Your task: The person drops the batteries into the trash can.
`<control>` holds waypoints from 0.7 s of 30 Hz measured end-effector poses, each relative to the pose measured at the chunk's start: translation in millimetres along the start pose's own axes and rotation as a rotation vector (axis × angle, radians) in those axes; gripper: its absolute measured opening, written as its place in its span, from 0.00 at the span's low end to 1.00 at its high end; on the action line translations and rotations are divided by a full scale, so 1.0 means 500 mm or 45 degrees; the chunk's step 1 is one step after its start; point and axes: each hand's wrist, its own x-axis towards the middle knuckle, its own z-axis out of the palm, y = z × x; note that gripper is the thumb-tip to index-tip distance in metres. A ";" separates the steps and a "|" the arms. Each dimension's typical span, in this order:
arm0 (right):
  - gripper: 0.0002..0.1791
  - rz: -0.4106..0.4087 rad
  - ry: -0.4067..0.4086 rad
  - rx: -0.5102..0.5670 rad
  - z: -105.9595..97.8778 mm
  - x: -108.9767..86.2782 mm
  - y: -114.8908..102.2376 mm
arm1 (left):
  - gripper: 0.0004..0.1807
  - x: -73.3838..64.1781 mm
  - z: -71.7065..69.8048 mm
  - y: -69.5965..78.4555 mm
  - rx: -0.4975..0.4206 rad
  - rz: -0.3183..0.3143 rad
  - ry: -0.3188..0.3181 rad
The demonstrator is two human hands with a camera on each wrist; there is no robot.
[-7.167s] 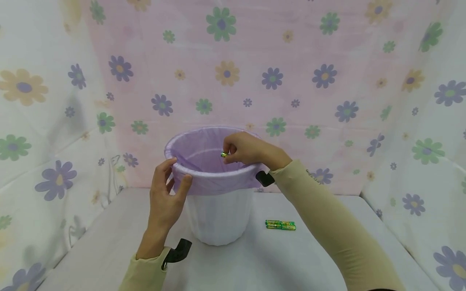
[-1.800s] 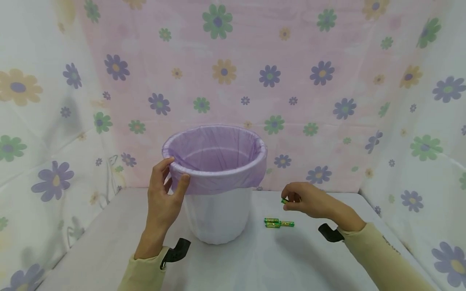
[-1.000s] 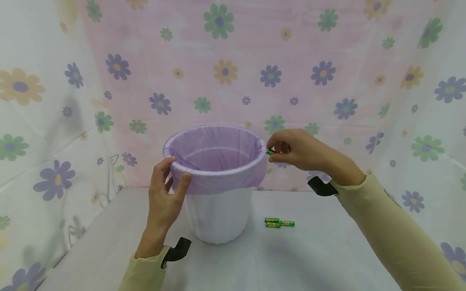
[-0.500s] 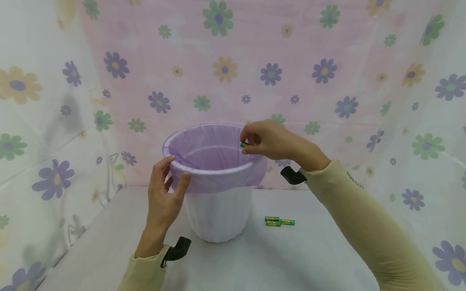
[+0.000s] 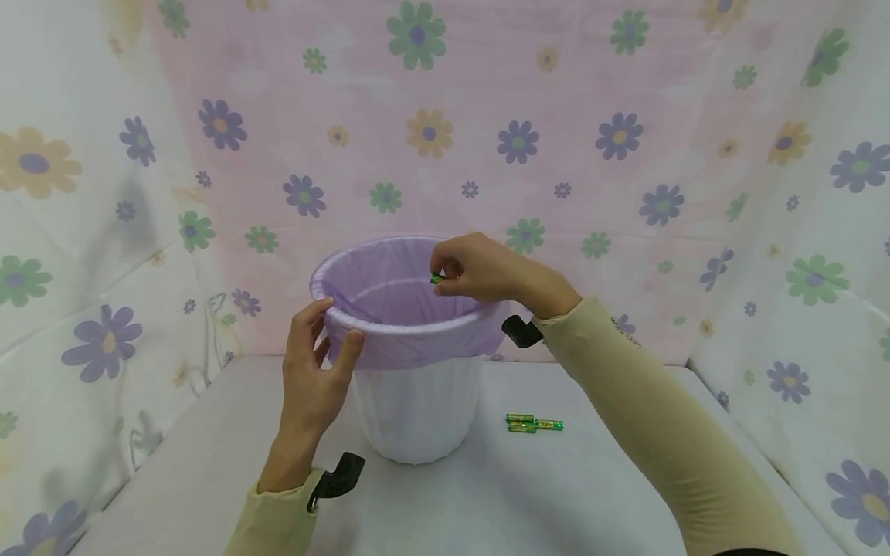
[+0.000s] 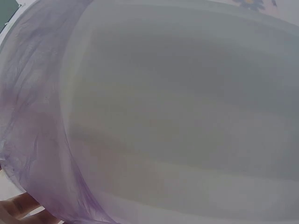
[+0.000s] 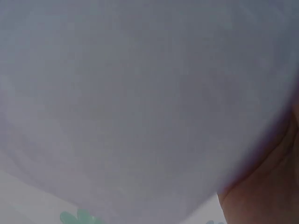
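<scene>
A white trash bin (image 5: 417, 413) stands upright on the table, lined with a purple plastic bag (image 5: 417, 347) folded down over its rim. My left hand (image 5: 314, 386) holds the bin's left side, fingertips at the rim and thumb against the outer fold of the bag. Over the bin's opening, my right hand (image 5: 487, 270) pinches a small green battery (image 5: 436, 278) between thumb and fingers. Right of the bin, three more green-and-gold batteries (image 5: 549, 425) lie close together on the table. In the left wrist view, fingers (image 6: 21, 205) show beside the bag; in the right wrist view, the bag's fold (image 7: 140, 116) hides most of the hand.
The table has a white cover (image 5: 556, 494). Floral cloth (image 5: 473, 154) hangs behind it, and white floral sheets (image 5: 799, 309) enclose both sides. Each wrist carries a black camera mount (image 5: 341, 475).
My right hand has picked a battery up from the table group and carried it up and left, over the rim to above the bin's opening. The left hand keeps its place on the bin.
</scene>
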 end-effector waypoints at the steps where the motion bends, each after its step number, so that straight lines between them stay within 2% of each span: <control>1: 0.06 0.008 -0.009 -0.012 0.002 0.003 -0.002 | 0.29 0.001 0.000 -0.009 0.004 -0.001 0.001; 4: 0.07 0.026 -0.033 -0.027 0.008 0.012 -0.005 | 0.29 0.002 0.001 -0.022 0.012 0.000 0.003; 11: 0.07 0.082 -0.085 -0.015 0.028 0.028 -0.005 | 0.28 -0.005 -0.001 0.025 -0.010 0.005 -0.005; 21: 0.08 0.080 -0.128 -0.062 0.046 0.037 -0.006 | 0.28 -0.007 -0.004 0.038 -0.007 0.008 -0.009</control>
